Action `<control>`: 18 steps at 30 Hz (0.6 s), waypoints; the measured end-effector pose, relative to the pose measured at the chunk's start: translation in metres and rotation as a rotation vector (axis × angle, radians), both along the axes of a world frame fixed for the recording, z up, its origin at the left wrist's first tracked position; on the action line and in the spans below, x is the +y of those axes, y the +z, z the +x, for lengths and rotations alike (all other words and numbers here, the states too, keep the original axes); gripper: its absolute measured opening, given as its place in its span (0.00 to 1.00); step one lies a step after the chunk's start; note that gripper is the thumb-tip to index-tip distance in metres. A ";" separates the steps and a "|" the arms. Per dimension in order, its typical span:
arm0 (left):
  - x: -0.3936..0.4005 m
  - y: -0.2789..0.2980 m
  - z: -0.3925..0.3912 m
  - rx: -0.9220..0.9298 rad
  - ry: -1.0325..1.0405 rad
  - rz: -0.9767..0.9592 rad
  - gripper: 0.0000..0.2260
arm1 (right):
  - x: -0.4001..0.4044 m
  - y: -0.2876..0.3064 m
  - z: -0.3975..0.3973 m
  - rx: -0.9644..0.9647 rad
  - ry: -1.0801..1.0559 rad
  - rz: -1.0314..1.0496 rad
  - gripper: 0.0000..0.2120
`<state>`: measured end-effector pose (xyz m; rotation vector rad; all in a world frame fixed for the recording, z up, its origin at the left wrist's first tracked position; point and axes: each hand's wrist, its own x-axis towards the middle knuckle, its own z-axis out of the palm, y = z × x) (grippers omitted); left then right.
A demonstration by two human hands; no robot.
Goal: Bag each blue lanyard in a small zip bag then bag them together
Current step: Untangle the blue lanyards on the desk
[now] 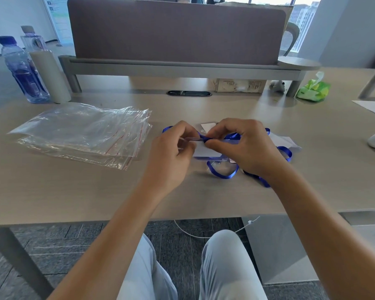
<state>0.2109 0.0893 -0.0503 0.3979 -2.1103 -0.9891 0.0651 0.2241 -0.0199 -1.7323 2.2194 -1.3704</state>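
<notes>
Both hands over the desk [52, 191], mid-front. Left hand [171, 152] and right hand [243, 148] both curled, pinching a blue lanyard [223, 173] and its clear badge holder [204, 155] between them — strap loops trail on the desk under and right of the right hand. Pile of zip bags [82, 131] lies to the left, apart from the hands. Farther back — two water bottles [22, 70] at left, green tissue pack [313, 89] at right.
</notes>
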 end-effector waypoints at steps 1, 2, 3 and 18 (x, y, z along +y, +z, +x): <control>0.000 0.001 0.000 0.002 -0.004 0.003 0.08 | 0.000 -0.001 0.000 0.009 -0.007 0.001 0.04; 0.000 0.001 0.000 0.003 -0.007 0.006 0.08 | 0.000 -0.002 0.000 0.017 -0.017 0.004 0.03; -0.001 0.000 0.000 -0.001 -0.010 0.011 0.07 | 0.001 -0.002 0.000 0.021 -0.026 0.011 0.03; 0.001 -0.010 -0.017 -0.012 -0.030 -0.093 0.10 | 0.004 -0.009 -0.007 -0.080 -0.023 -0.001 0.03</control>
